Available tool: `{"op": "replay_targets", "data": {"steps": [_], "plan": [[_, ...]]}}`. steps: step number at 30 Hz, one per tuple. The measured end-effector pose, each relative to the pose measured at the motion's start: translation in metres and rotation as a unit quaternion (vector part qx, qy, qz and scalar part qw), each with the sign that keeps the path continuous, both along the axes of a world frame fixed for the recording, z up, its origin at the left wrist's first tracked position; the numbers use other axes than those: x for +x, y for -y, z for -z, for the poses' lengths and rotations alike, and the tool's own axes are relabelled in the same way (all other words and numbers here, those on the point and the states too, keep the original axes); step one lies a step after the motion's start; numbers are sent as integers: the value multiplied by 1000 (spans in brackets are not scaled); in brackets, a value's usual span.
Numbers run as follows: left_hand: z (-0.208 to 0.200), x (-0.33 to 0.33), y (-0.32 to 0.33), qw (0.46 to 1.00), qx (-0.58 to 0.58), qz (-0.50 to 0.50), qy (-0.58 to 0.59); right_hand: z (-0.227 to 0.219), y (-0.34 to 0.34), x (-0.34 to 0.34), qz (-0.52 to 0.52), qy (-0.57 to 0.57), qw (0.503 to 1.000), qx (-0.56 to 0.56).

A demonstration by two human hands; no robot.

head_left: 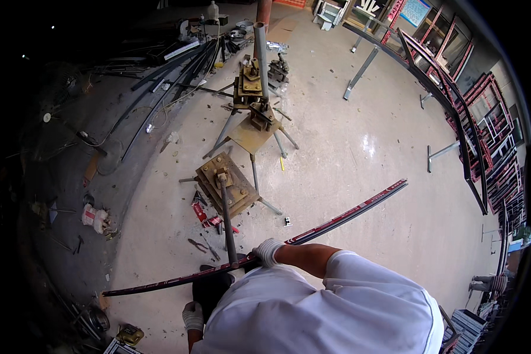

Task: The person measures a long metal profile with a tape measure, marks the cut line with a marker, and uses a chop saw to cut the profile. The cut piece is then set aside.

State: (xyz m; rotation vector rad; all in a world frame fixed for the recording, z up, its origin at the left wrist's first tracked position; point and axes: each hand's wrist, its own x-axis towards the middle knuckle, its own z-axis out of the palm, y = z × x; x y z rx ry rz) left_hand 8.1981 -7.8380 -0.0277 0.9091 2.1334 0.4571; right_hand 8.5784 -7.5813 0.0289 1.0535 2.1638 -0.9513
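A long, thin dark metal profile [348, 216] with red-patterned film along it crosses in front of me, from lower left to right of centre. My right hand [268, 252], in a whitish knit glove, is closed around it near its middle. Just left of that hand, the end of a lever bar [227, 224] overlaps the profile; whether they touch is unclear. This bar runs out from a bolted steel plate fixture [230, 187] on legs. My left hand [193, 315], also gloved, hangs low beside my dark trouser leg, its fingers mostly hidden from above.
Pliers [197, 245] and red scraps lie beside the fixture. Beyond it stand a second bolted fixture [251, 133] and a tall grey pipe [261, 59]. Dark profiles [189, 68] are heaped at far left. Bent frames [442, 94] and metal stands [360, 74] occupy the right.
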Motion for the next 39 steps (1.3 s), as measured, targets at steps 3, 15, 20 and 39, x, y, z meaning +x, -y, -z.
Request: {"op": "replay_targets", "data": {"steps": [3, 15, 20, 39], "plan": [[-16, 6, -35, 993, -71, 94, -13, -1, 9, 3, 26, -9, 1000, -13], [-7, -47, -70, 950, -184, 252, -23, 0, 41, -42, 50, 11, 999, 5], [-2, -89, -81, 916, -257, 304, -54, -1, 41, -104, 48, 50, 997, -30], [-18, -207, -59, 849, -190, 416, 266, 79, 25, -294, 76, 56, 996, 1]]}}
